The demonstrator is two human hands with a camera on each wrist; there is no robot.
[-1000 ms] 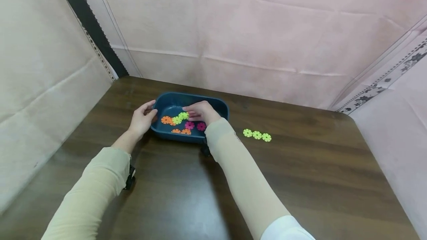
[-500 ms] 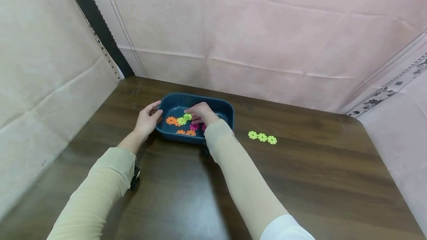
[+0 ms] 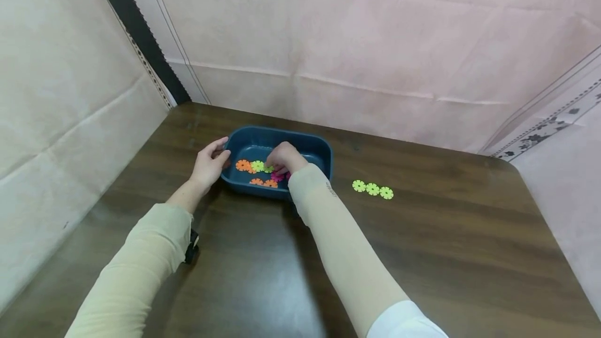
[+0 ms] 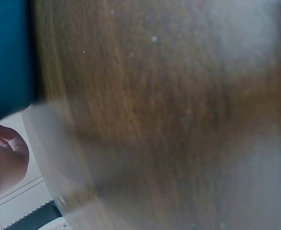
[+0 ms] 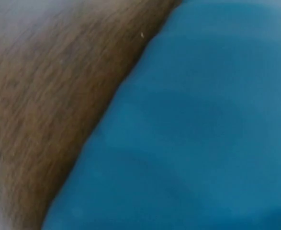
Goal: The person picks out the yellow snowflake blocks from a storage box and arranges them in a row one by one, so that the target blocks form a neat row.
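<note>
A dark blue plastic tub (image 3: 253, 189) stands on the table, with several notched flower-shaped discs in it. Among these are orange discs (image 3: 243, 165), a yellow-green disc (image 3: 257, 166) and a pink disc (image 3: 277, 177). My left hand (image 3: 206, 168) holds the tub's left end, thumb and fingers at the rim; the left wrist view shows that hand (image 4: 8, 158) beside the blue wall. Inside the tub, my right hand (image 3: 287, 158) reaches down with bent fingers at another yellow-green disc (image 3: 268, 169). Its fingertips are partly hidden, so a grip cannot be made out.
Three yellow-green discs (image 3: 373, 189) lie in a row on the brown wooden table (image 3: 446, 233), right of the tub. Pale cloth (image 3: 357, 56) hangs behind the table and along both sides. Only the tub's outer wall (image 5: 188, 124) and table show in the right wrist view.
My right hand has dipped lower into the tub, its fingers more bent over the yellow-green and pink discs. The left hand stays at the rim. The head view has shifted slightly.
</note>
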